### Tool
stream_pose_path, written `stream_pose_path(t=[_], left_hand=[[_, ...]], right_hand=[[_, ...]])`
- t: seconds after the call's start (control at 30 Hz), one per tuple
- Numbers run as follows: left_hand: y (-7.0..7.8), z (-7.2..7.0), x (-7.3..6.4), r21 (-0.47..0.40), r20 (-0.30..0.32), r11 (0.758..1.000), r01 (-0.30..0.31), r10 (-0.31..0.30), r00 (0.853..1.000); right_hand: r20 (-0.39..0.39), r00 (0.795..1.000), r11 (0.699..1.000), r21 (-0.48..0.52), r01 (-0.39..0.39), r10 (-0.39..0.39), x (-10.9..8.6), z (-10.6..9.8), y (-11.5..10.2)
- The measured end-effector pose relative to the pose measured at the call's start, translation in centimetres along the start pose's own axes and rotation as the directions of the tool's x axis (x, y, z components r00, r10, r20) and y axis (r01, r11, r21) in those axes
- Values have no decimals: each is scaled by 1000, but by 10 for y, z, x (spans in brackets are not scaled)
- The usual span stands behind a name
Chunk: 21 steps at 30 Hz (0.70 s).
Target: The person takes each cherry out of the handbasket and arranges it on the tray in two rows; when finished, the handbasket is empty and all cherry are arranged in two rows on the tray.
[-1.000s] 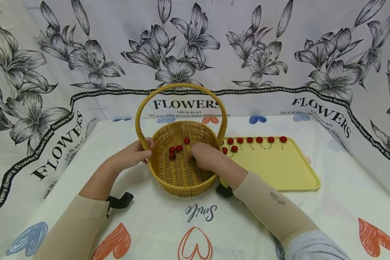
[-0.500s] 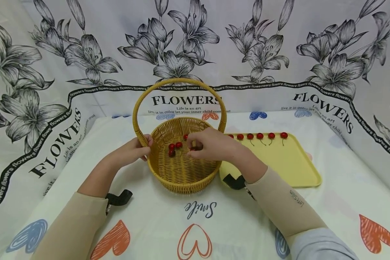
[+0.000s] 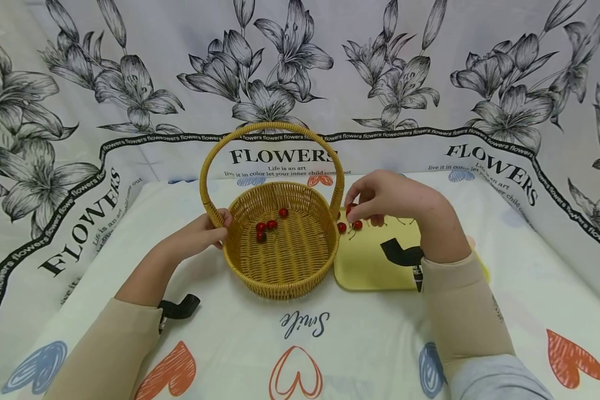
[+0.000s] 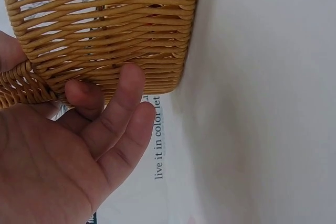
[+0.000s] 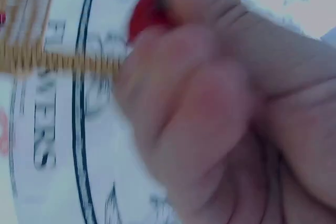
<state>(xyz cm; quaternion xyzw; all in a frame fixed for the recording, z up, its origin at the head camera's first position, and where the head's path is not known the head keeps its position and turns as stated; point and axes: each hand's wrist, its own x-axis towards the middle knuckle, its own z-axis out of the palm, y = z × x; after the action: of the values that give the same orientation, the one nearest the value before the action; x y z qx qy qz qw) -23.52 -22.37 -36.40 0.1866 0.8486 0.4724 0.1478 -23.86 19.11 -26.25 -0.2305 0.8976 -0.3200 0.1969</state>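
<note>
A yellow wicker basket [image 3: 280, 285] with a tall arched handle stands in the middle of the head view. Several red cherries [image 3: 271, 224] lie on its floor, toward the left and back. My left hand [image 3: 196, 234] grips the basket where the handle meets the left rim; the left wrist view has its fingers against the woven wall. Over the back left of a yellow tray [image 3: 370, 272], my right hand [image 3: 397, 193] pinches a cherry [image 5: 149, 17] between thumb and fingers. More cherries [image 3: 342, 227] with stems lie on the tray below, partly hidden by this hand.
The tray sits right beside the basket's right side. A white cloth [image 3: 230, 344] printed with hearts covers the table, and a flower-printed curtain [image 3: 290, 66] rises behind it. The basket handle [image 3: 272, 126] arches high over the opening.
My right hand has lifted a cherry out of the basket and carried it right, over the tray's back left. My left hand has kept its hold on the basket.
</note>
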Motion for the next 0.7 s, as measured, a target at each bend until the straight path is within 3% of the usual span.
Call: stream_pose_path(t=[0.17, 0.33, 0.5, 0.7], left_hand=[[0, -1, -1, 3, -3, 1000, 11, -11, 1000], [-2, -3, -4, 2, -8, 1000, 18, -18, 1000], [-3, -3, -3, -8, -2, 1000, 12, -12, 1000], [-2, -1, 0, -15, -1, 1000, 25, -25, 1000]], right_hand=[[-34, 985, 983, -63, -170, 168, 5, -16, 35], [1, 966, 962, -84, -258, 259, 31, -8, 67], [37, 958, 951, -132, -278, 285, 52, 4, 88], [47, 954, 937, -207, -280, 295, 59, 8, 98]])
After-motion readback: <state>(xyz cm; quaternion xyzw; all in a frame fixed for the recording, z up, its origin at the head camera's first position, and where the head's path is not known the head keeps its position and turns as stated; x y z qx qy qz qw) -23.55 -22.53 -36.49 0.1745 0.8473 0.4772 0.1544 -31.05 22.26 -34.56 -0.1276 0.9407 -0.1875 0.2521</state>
